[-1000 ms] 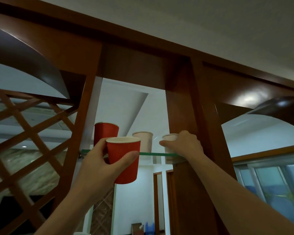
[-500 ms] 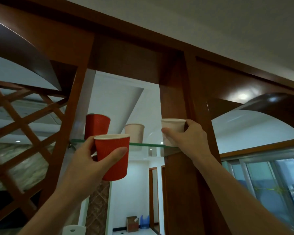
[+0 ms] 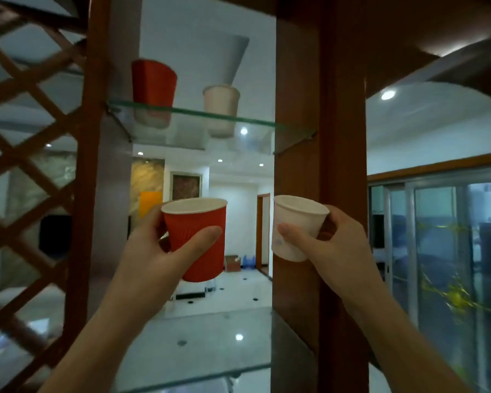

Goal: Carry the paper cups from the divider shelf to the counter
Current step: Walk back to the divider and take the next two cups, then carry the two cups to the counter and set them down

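I hold a red cup (image 3: 195, 236) in my left hand (image 3: 156, 251) and a white cup (image 3: 296, 226) in my right hand (image 3: 335, 245), both below the glass shelf (image 3: 261, 123). Two cups remain on it; the surface seems out of view.

The red cup (image 3: 199, 239) in the left hand (image 3: 150, 259) looks like ribbed paper, matt red outside, plain white inside. The white cup (image 3: 295, 225) in the right hand (image 3: 338, 251) is smooth matt paper. Up on the glass shelf (image 3: 255, 123), which is clear with a greenish edge, sit another matt red cup (image 3: 153, 83) and a pale cup (image 3: 221, 103). The divider posts (image 3: 318, 137) and lattice (image 3: 26, 137) are reddish wood with a soft varnish sheen. The lower shelf (image 3: 199, 336) is glossy glass too.
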`<state>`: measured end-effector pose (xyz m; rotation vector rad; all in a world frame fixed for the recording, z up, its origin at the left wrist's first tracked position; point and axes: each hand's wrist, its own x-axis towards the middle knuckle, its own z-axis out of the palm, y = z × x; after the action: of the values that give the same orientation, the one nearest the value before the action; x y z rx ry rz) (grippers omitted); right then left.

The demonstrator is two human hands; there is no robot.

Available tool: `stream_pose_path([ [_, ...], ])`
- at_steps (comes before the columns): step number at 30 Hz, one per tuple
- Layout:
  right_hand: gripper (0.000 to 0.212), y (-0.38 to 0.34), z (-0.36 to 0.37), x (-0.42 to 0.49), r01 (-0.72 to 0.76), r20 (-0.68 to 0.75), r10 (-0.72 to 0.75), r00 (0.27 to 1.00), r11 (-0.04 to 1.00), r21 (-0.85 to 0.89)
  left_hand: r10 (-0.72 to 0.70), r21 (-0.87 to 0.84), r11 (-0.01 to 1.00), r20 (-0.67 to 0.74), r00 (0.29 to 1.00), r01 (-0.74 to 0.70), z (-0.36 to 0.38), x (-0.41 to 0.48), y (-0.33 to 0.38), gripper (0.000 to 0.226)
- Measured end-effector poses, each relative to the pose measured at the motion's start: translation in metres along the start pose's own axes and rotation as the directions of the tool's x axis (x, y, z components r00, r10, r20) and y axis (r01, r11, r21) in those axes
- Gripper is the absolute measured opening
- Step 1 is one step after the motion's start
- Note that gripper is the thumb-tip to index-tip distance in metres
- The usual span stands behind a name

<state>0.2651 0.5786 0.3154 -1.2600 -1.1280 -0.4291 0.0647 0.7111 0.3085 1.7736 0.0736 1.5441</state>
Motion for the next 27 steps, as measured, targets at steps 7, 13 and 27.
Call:
stream_pose_path([
  [7,0.059,0.028,0.016,-0.09,-0.126,0.129,0.119,0.985,0.991,0.054,-0.13,0.103,0.986,-0.034,0.991,0.133,-0.017,-0.086,-0.025,0.064],
  [13,0.067,0.042,0.051,-0.153,-0.226,0.271,0.187,0.944,0.967,0.12,-0.212,0.208,0.948,-0.148,0.966,0.24,-0.052,-0.151,-0.031,0.062],
  [27,0.066,0.003,0.165,-0.261,-0.347,0.726,-0.056,0.685,0.852,0.393,-0.12,0.513,0.668,-0.641,0.758,0.539,-0.136,-0.3,0.042,0.061],
])
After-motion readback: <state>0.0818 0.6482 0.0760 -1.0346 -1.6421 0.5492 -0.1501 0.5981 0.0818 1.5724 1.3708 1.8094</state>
